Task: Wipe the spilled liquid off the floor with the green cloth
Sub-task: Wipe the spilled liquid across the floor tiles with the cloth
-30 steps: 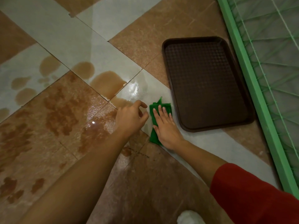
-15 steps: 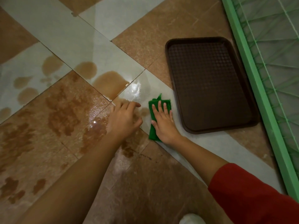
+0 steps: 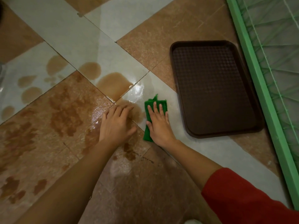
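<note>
A folded green cloth (image 3: 148, 106) lies on a pale floor tile, mostly covered by my right hand (image 3: 159, 125), which presses it flat with straight fingers. Just left of the cloth, my left hand (image 3: 116, 125) rests palm down on the wet floor with its fingers spread. Brown spilled liquid (image 3: 113, 85) forms a large puddle beyond my left hand. More patches of it (image 3: 64, 110) spread across the brown tiles and pale tiles to the left.
A dark brown plastic tray (image 3: 215, 133) sits on the floor right of the cloth. Beyond it runs a green frame (image 3: 258, 88) with green netting. A white object (image 3: 192, 221) shows at the bottom edge.
My left hand has flattened onto the wet floor, its fingers straightening from a curled pose. My right hand stays pressed on the cloth.
</note>
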Demonstrator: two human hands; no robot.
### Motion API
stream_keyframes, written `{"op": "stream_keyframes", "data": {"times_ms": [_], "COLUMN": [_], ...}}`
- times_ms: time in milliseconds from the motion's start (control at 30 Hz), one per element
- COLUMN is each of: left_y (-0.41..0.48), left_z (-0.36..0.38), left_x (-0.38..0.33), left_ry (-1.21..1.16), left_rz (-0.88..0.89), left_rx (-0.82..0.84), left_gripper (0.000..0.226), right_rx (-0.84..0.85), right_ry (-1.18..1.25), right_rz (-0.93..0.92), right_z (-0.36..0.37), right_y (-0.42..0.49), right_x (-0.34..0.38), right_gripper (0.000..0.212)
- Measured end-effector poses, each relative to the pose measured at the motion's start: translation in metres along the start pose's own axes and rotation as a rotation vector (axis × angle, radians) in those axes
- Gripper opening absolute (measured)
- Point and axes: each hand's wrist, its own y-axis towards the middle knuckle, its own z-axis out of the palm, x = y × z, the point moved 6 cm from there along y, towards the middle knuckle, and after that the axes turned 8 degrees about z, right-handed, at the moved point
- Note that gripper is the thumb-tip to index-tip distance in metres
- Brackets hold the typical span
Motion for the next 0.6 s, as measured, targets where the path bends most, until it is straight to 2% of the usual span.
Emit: {"op": "stream_keyframes", "data": {"times_ms": [267,467,600], "left_y": [-0.003,0.0,0.007], "left_z": [-0.003,-0.002,-0.005], "left_x": [0.006,0.009,0.002], "left_ry": [-0.017,-0.025,-0.04], "left_rz": [-0.036,-0.04,-0.017], "left_rx": [0.006,0.022,0.007], "left_gripper": [0.066,0.074,0.065], "right_rx": [0.028,-0.014,0.057], "right_ry": [-0.12,-0.104,-0.145], "right_rz": [-0.2,0.026,-0.152], "right_z": [0.008,0.011,0.016], "right_y": [-0.014,0.0,-0.002], "right_x": [-0.002,0.026,0.037], "right_gripper": [0.058,0.059,0.058]}}
